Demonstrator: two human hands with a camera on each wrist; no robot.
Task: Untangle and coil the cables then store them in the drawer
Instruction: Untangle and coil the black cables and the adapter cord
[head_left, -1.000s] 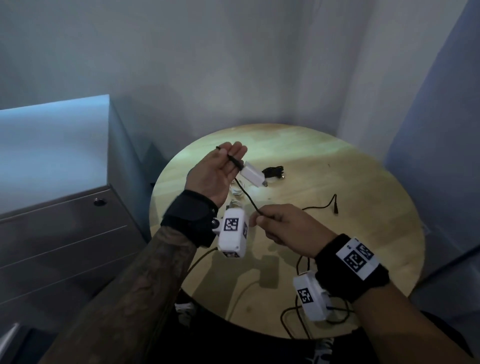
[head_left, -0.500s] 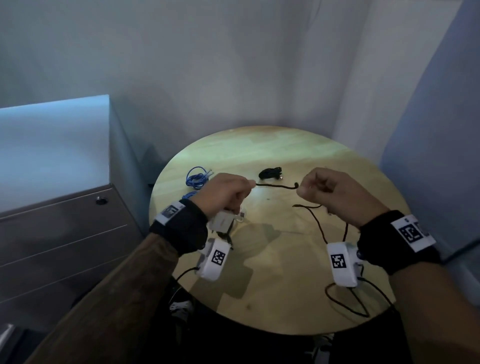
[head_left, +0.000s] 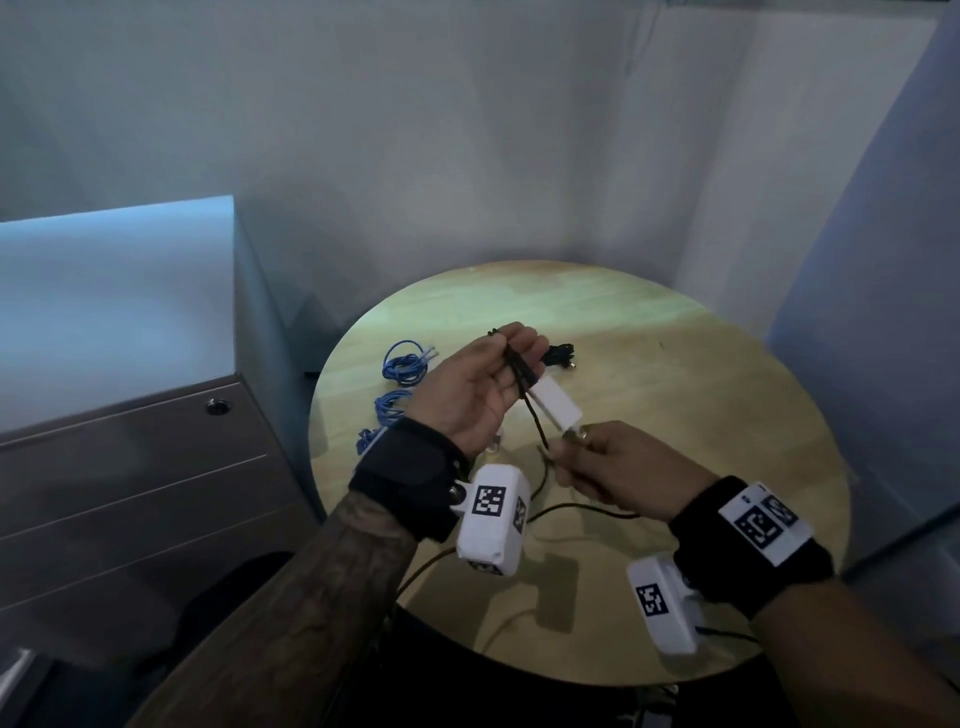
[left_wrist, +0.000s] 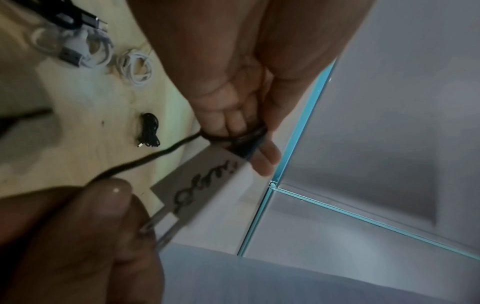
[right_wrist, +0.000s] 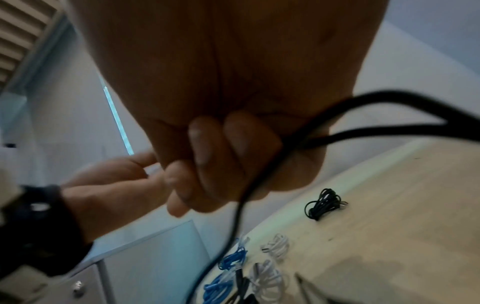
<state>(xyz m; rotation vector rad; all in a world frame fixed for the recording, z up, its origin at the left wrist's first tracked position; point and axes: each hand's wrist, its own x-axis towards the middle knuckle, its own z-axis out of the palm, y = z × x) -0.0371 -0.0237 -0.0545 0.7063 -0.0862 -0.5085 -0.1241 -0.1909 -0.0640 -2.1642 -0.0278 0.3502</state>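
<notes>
My left hand (head_left: 483, 384) is raised palm up over the round wooden table (head_left: 701, 415). Loops of a thin black cable (head_left: 535, 421) lie round its fingers, pinned by the thumb, and a white adapter (head_left: 556, 404) hangs from the loops. In the left wrist view the black cable (left_wrist: 145, 162) runs from the fingers, past the adapter (left_wrist: 207, 185), to my right hand. That right hand (head_left: 608, 467) sits just below and right of the left and pinches the cable. The rest trails down off the table's front edge. The right wrist view shows the cable (right_wrist: 233, 226) passing through my curled right fingers.
A grey cabinet (head_left: 130, 493) with shut drawers and a lock (head_left: 215, 406) stands left of the table. Several coiled blue cables (head_left: 402, 364) lie at the table's left edge, a coiled black cable (head_left: 558, 356) lies behind my left hand, and white coils (right_wrist: 276, 244) lie near the blue ones.
Half a second ago both fists held a short stretch of cable taut between them. Now the left hand has turned palm up with loops on it, and the right has come in under it.
</notes>
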